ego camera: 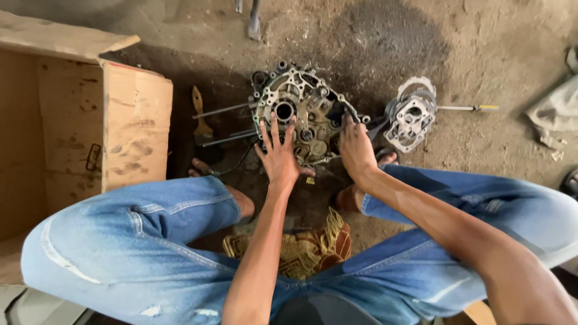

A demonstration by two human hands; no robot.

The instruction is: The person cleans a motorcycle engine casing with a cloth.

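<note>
A greasy metal engine crankcase lies flat on the dirt floor between my feet, with long studs sticking out to its left. My left hand rests on its near left edge, fingers spread and flat on the metal. Over at the near right edge, my right hand presses down with fingers curled on the rim. Neither hand holds a loose part or tool. I squat in blue jeans over the case.
An open cardboard box stands at the left. A wooden-handled brush lies beside the studs. A smaller metal cover and a screwdriver lie at the right. A patterned cloth is under me. Rags lie far right.
</note>
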